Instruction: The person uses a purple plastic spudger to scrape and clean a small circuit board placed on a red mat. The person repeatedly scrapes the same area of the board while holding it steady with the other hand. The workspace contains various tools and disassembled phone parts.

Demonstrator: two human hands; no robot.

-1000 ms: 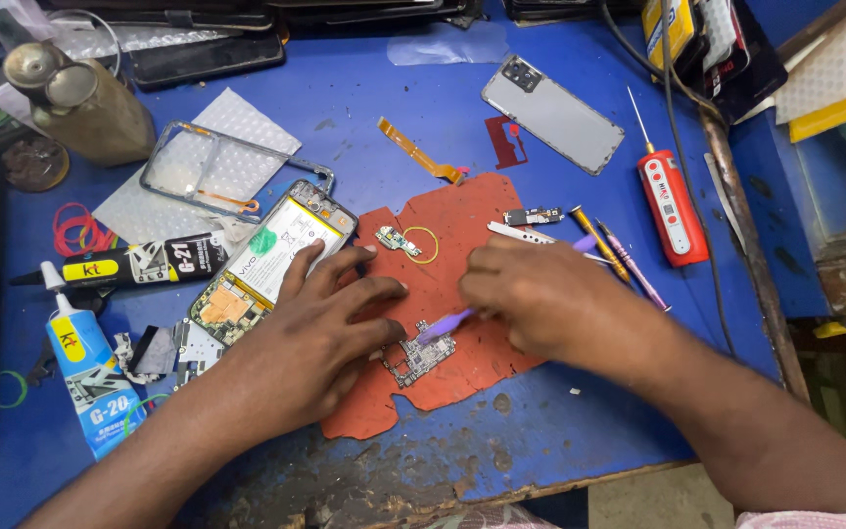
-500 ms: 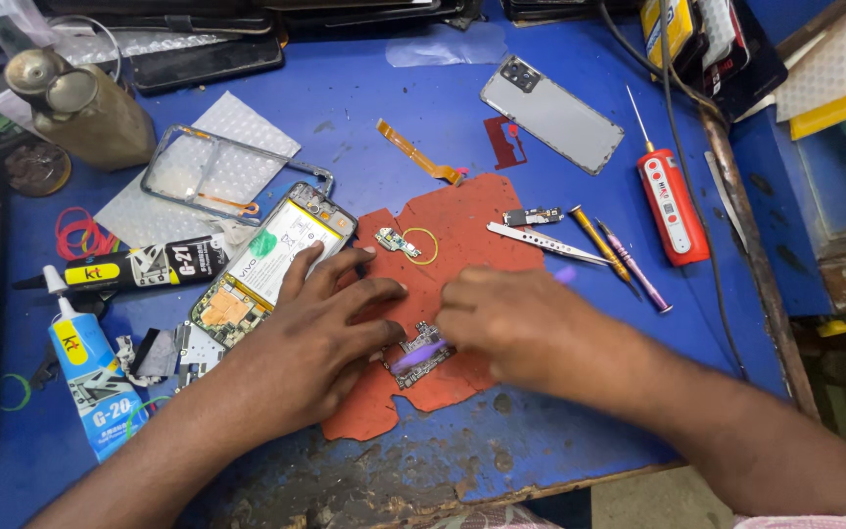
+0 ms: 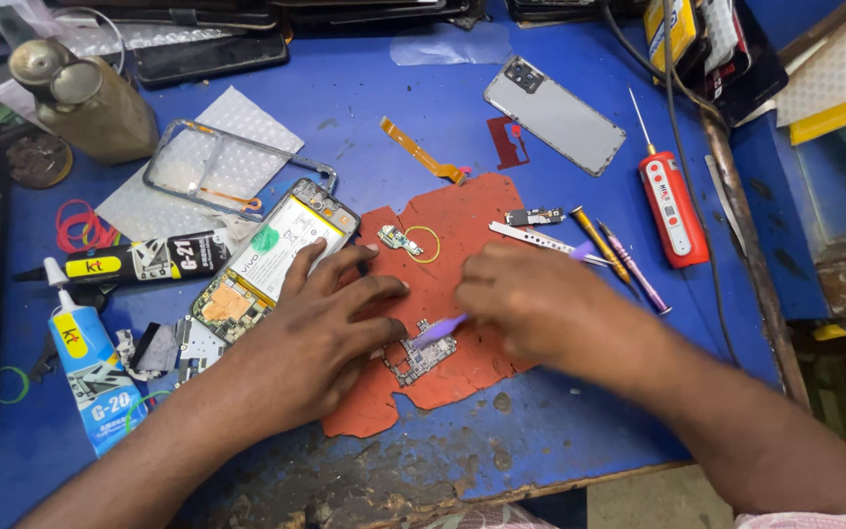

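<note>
A small circuit board (image 3: 421, 357) lies on a torn red mat (image 3: 462, 211) on the blue bench. My left hand (image 3: 325, 328) rests flat on the mat, its fingers touching the board's left edge. In my right hand (image 3: 531, 294) is a purple plastic tool (image 3: 440, 331), and its tip touches the board's top. An opened phone body (image 3: 271, 257) with its battery showing lies just left of my left hand.
Metal tweezers (image 3: 531, 237), two thin drivers (image 3: 629, 264) and a red electric screwdriver (image 3: 673, 208) lie to the right. A grey phone back cover (image 3: 555, 115), an orange flex cable (image 3: 423, 154), a phone frame (image 3: 222, 167), glue tubes (image 3: 90, 367) and a brass bottle (image 3: 85, 98) surround the mat.
My right hand has slid left across the mat with the purple tool, from the mat's right part onto the circuit board. My left hand has barely moved.
</note>
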